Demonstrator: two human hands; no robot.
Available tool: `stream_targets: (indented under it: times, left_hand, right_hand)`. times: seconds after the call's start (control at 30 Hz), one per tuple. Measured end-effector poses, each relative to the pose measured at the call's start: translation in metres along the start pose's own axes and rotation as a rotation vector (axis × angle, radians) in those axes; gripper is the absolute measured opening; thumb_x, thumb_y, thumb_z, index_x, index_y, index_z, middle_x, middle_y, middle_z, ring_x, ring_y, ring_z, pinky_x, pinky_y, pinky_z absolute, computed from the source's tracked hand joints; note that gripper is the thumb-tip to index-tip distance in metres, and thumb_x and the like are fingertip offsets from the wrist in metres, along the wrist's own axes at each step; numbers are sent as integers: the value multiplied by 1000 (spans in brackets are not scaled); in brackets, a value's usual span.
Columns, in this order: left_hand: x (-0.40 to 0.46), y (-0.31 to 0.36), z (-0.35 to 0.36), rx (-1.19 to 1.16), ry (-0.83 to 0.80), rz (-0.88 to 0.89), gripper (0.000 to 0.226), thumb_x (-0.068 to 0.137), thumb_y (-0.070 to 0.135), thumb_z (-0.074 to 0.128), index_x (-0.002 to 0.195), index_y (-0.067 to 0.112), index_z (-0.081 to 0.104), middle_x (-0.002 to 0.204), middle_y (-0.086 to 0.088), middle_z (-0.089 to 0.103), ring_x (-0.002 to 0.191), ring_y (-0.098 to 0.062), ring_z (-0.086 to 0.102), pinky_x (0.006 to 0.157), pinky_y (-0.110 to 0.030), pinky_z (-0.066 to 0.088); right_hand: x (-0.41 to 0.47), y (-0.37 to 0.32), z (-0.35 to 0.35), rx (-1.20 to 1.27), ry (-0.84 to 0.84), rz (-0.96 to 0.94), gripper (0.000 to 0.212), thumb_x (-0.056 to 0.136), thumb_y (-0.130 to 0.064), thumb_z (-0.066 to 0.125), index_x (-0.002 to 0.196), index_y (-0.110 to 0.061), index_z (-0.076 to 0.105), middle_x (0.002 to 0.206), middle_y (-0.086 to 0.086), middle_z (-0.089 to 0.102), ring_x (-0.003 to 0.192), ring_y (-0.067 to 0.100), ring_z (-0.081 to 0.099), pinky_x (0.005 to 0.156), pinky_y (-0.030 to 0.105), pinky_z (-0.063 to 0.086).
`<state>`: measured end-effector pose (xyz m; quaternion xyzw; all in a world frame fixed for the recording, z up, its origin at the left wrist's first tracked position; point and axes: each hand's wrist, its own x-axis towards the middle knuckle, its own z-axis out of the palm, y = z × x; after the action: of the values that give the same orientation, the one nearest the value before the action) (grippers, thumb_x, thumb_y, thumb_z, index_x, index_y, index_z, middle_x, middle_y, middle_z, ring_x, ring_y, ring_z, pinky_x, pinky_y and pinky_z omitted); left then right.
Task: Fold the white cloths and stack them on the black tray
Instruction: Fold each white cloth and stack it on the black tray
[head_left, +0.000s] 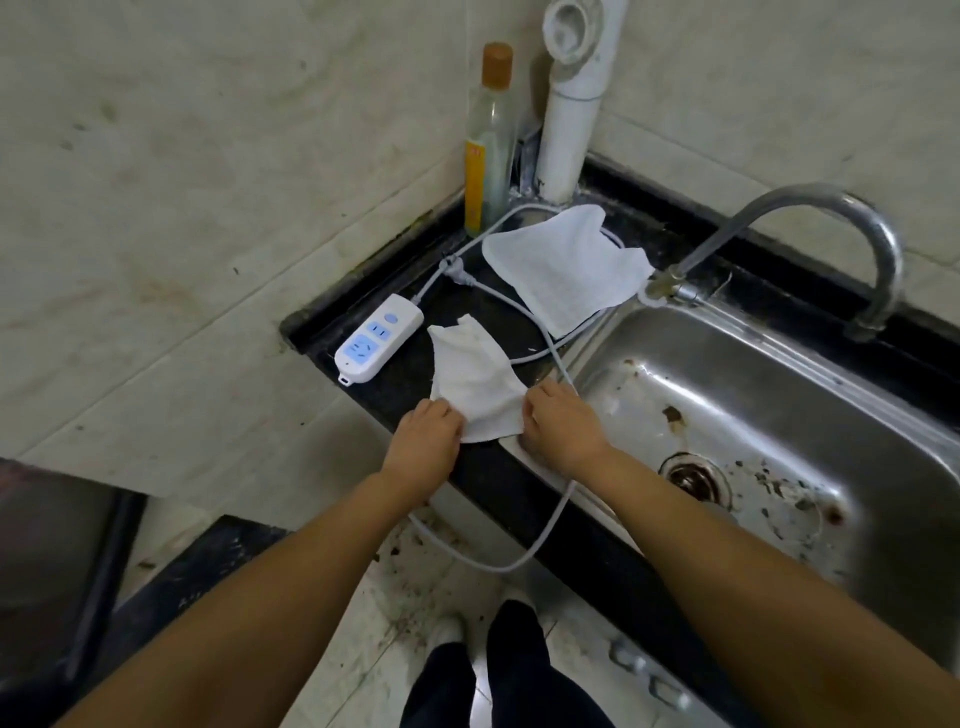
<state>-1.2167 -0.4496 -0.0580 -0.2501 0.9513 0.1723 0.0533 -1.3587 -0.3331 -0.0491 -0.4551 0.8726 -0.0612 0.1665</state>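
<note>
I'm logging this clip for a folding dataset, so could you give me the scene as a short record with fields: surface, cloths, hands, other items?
surface: black counter beside a steel sink
near cloth: crumpled, at the counter's front edge
far cloth: spread out, lying over the grey cable
left hand: grips the near cloth's left side
right hand: grips its right side
other items: white power strip, bottle in the corner, tap
black tray: not in view
</note>
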Motion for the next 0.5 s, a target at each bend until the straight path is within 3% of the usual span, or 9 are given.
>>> stream_targets:
  times: [0.07, 0.17, 0.23, 0.33, 0.4, 0.5]
  left_hand:
    - [1, 8, -13, -153, 29, -34, 19, 95, 17, 45, 104, 7, 58, 110, -10, 57, 103, -24, 50, 91, -34, 42]
    - [-3, 26, -36, -394, 99, -33, 12, 95, 16, 47, 96, 6, 53, 89, -11, 61, 81, -23, 57, 74, -36, 47]
    - [-5, 36, -53, -523, 146, -2, 5, 94, 13, 46, 92, 10, 49, 74, -5, 57, 66, -18, 53, 63, -28, 43]
    - [-7, 48, -82, -657, 157, 57, 5, 94, 14, 47, 89, 13, 48, 68, 2, 49, 59, -9, 43, 52, -13, 35]
    - [-9, 52, -100, -670, 141, 130, 6, 92, 18, 54, 90, 13, 53, 69, 2, 49, 60, -9, 43, 52, -13, 34]
    - [-11, 59, -112, -513, 92, 269, 10, 87, 18, 62, 94, 12, 60, 77, -6, 58, 67, -12, 48, 54, -12, 34]
  right_hand:
    - [-4, 3, -8, 91, 32, -14, 20, 94, -19, 45, 105, -7, 56, 116, 12, 54, 111, 29, 49, 95, 39, 43]
    - [-16, 2, -18, 237, 17, -79, 24, 89, -23, 56, 111, -14, 56, 118, 7, 55, 112, 24, 48, 97, 36, 41]
    - [-26, -5, -20, 317, 75, -84, 29, 87, -26, 60, 114, -18, 57, 117, 4, 58, 111, 21, 51, 96, 36, 43]
    - [-41, -21, -31, 522, 278, 24, 14, 90, -15, 53, 102, -14, 59, 96, 1, 61, 92, 20, 57, 78, 30, 45]
    - [-55, -25, -49, 671, 400, 109, 18, 92, -11, 50, 107, -14, 57, 90, -3, 57, 84, 14, 53, 73, 25, 42]
    - [-86, -12, -81, 605, 581, 122, 19, 92, -9, 48, 105, -9, 62, 96, -2, 54, 88, 11, 49, 79, 22, 38]
